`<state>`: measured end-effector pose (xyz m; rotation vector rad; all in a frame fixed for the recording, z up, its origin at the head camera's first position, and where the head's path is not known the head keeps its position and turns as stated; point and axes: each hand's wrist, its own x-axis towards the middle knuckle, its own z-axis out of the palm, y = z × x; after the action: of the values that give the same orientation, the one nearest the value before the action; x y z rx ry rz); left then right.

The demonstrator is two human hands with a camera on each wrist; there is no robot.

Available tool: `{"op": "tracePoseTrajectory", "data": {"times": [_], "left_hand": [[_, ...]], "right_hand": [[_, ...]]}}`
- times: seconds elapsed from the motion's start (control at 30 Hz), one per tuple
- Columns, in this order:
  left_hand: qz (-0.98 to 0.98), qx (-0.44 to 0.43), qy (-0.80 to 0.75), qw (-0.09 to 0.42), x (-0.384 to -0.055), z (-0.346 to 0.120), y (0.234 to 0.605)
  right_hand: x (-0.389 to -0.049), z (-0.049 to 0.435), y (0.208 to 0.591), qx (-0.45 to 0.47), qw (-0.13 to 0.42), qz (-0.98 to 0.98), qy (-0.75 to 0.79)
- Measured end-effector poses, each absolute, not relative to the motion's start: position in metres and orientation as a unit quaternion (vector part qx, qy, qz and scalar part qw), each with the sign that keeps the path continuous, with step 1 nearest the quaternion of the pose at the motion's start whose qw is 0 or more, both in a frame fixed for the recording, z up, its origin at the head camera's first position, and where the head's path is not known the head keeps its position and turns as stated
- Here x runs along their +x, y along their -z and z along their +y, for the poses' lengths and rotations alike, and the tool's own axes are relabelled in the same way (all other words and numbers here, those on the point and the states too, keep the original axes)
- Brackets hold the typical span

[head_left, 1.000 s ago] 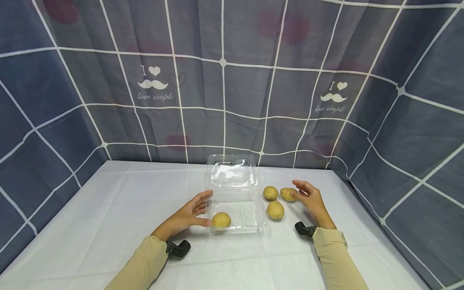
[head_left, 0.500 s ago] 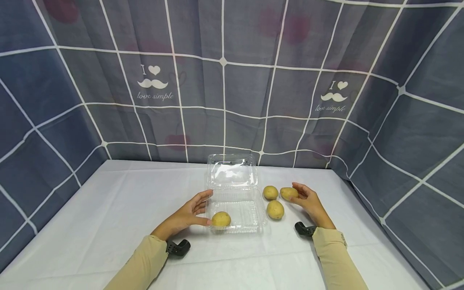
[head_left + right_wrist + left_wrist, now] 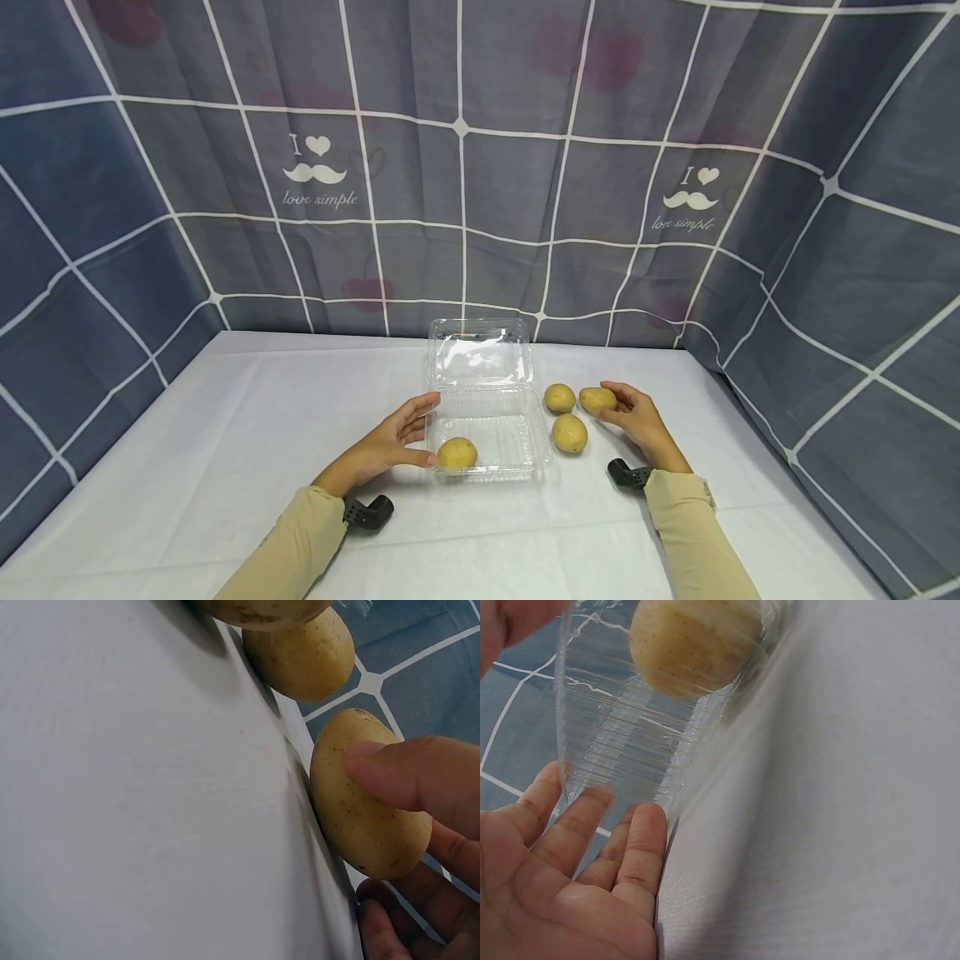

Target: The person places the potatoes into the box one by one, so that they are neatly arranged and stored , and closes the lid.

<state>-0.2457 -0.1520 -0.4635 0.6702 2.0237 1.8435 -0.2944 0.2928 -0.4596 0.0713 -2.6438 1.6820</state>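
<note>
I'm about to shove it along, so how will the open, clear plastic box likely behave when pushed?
The open, clear plastic box probably flexes: its ribbed walls look thin. It seems light and may slide easily, as only one rounded yellow potato sits inside. That potato could roll, with bare space to its right in the head view.

"Where does the head view look from?"
"Above the near side of the box (image 3: pixel 501 423), well back, facing forward and down."
"And the left wrist view?"
"From the box's near left, low and close, facing the curtain (image 3: pixel 525 727)."
"The right wrist's?"
"Low, to the box's right, close on a potato (image 3: pixel 360 814), also facing the curtain."
"What's shared?"
"Head and left wrist share the box; head and right wrist, the three potatoes (image 3: pixel 569 434) right of it."
</note>
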Motion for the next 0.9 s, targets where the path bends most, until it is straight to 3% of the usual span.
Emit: {"op": "tracePoseTrajectory", "data": {"times": [0.9], "left_hand": [[0.709, 0.231, -0.647, 0.159, -0.2455, -0.1513, 0.4636]], "right_hand": [[-0.2924, 0.2871, 0.4512, 0.006, 0.059, -0.861, -0.505]]}}
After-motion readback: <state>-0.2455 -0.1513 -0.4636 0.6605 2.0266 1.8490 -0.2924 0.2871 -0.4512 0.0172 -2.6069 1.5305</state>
